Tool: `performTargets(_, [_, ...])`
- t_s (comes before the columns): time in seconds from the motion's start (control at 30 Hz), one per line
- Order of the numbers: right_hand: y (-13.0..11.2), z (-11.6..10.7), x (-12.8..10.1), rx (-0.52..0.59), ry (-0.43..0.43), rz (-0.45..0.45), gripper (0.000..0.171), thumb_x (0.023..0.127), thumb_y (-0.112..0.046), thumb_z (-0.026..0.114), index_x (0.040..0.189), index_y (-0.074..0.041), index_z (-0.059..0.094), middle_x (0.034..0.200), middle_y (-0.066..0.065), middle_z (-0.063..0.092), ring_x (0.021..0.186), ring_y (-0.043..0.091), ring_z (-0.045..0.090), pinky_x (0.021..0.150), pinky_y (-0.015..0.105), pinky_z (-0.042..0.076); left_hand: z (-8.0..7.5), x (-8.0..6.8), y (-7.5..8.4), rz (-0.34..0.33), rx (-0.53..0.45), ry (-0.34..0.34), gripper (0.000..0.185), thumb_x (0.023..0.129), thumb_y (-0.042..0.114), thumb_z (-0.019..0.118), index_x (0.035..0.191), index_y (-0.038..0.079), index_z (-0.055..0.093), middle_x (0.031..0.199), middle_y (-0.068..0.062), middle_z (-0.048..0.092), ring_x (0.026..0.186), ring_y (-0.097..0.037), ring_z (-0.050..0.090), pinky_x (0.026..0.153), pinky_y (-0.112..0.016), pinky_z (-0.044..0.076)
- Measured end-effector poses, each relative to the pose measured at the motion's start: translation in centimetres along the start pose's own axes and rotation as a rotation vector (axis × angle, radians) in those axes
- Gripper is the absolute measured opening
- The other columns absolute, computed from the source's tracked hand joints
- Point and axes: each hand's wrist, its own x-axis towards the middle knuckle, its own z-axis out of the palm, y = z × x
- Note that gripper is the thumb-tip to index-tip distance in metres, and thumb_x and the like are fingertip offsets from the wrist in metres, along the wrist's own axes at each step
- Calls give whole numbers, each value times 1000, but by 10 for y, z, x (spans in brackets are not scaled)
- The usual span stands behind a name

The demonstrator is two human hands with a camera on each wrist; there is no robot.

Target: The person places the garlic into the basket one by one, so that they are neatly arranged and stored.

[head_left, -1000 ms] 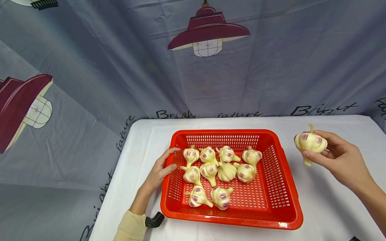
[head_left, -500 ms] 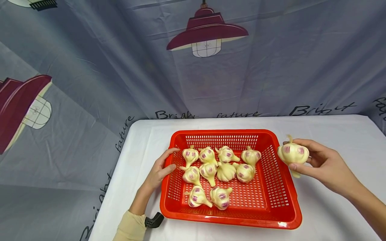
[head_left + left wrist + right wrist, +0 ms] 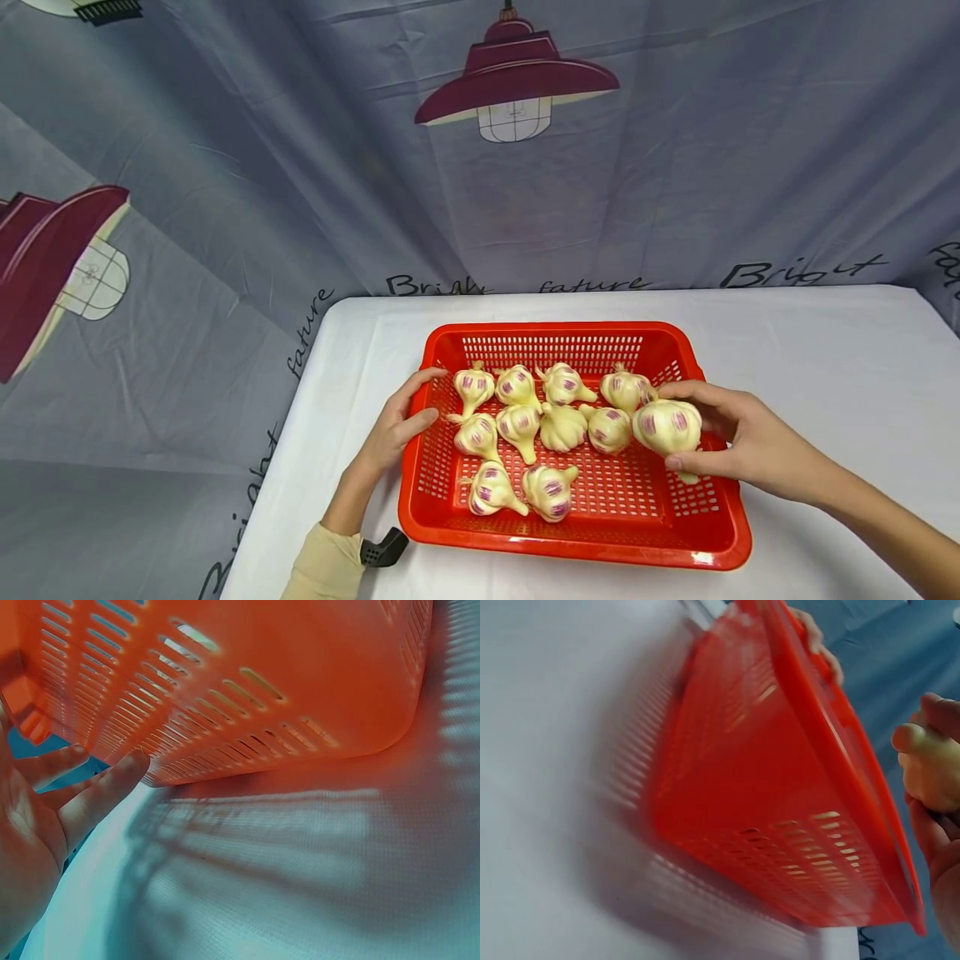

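Note:
My right hand (image 3: 757,437) pinches a garlic bulb (image 3: 666,427) between thumb and fingers, over the right part of a red plastic basket (image 3: 585,547). The bulb is cream with purple patches, its stem pointing down. In the right wrist view the bulb (image 3: 930,776) sits above the basket rim, partly covered by fingers. At the basket's left rim rests my left hand (image 3: 395,427), thumb and a finger over the edge. The left wrist view shows other fingers (image 3: 112,787) against the slotted outer wall. Several garlic bulbs (image 3: 564,428) lie inside in rough rows.
A white cloth covers the table (image 3: 840,358) under the basket. Behind hangs a grey curtain (image 3: 337,167) printed with lamps and lettering. The basket's right front floor (image 3: 622,496) is bare red mesh. A black device (image 3: 385,550) sits at my left wrist.
My right hand has carried the garlic bulb leftward and lower, from beyond the basket's right side to over its inside. The left hand and the other bulbs stay put.

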Motion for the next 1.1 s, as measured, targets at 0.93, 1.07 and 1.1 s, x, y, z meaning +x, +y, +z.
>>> performTargets(0.93, [-2, 40, 31, -261, -527, 93, 56, 75, -19, 88, 124, -33, 63, 120, -17, 61, 110, 9, 54, 93, 30, 51, 1, 1, -1, 2, 14, 10, 51, 96, 10, 50, 146, 11, 45, 144, -26, 44, 116, -52, 54, 78, -43, 61])
performTargets(1.07, [3, 48, 35, -275, -559, 97, 55, 75, -18, 88, 123, -30, 63, 119, -18, 60, 109, 7, 54, 93, 29, 51, 1, 1, 0, 3, 13, 9, 51, 96, 9, 50, 146, 11, 45, 144, -26, 44, 117, -52, 54, 78, -43, 61])
performTargets(1.1, [4, 50, 35, -279, -564, 100, 55, 75, -17, 88, 123, -30, 64, 119, -19, 60, 109, 7, 54, 93, 30, 51, 1, 1, -1, 3, 14, 10, 51, 96, 9, 50, 147, 11, 45, 144, -25, 44, 117, -51, 54, 79, -43, 60])
